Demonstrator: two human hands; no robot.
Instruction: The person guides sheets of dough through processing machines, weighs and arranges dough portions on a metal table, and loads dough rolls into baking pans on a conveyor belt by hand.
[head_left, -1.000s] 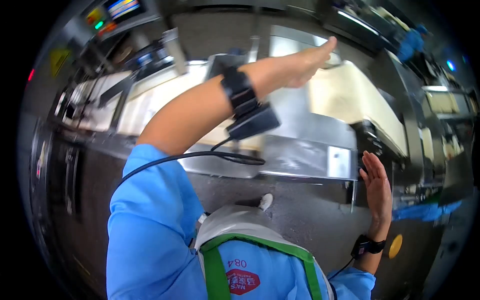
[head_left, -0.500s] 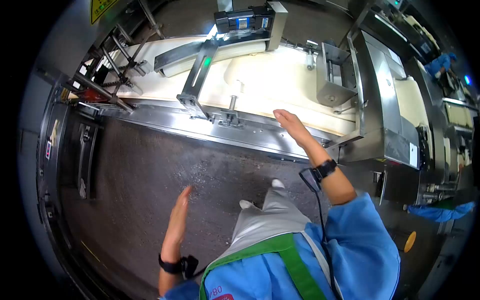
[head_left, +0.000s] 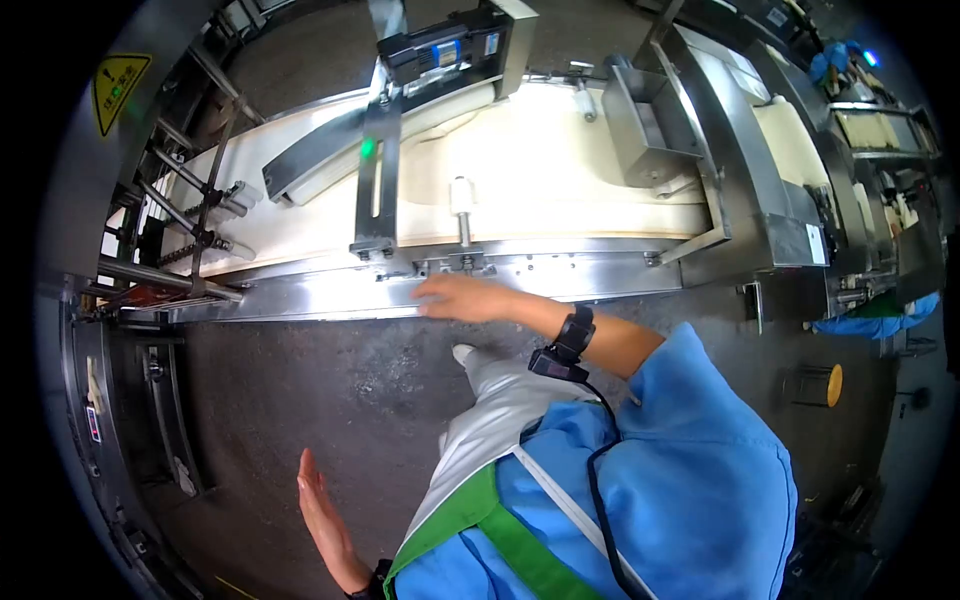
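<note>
My right hand [head_left: 465, 298] is level with the metal side rail [head_left: 570, 285] of a conveyor, its fingers pointing left, loosely extended, holding nothing. Whether it touches the rail I cannot tell. Just beyond it, a small white roller on a post [head_left: 462, 198] stands at the belt's near edge. My left hand [head_left: 325, 520] hangs low over the floor, flat and open, with nothing in it. On the conveyor belt [head_left: 310, 215] lies a wide pale sheet that looks like dough [head_left: 560, 150].
A slanted roller under a metal plate [head_left: 330, 160] crosses the belt, with a motor [head_left: 440, 50] above. Rods and chains [head_left: 200, 215] stand at left, beside a machine with a yellow warning sign [head_left: 120, 88]. At right are a metal box [head_left: 650, 125], a yellow-topped stool [head_left: 834, 385] and a person in blue [head_left: 840, 60].
My right hand has moved left along the conveyor's near side, and my left hand is lower. The view has turned and shifted, with my feet and body nearer the left.
</note>
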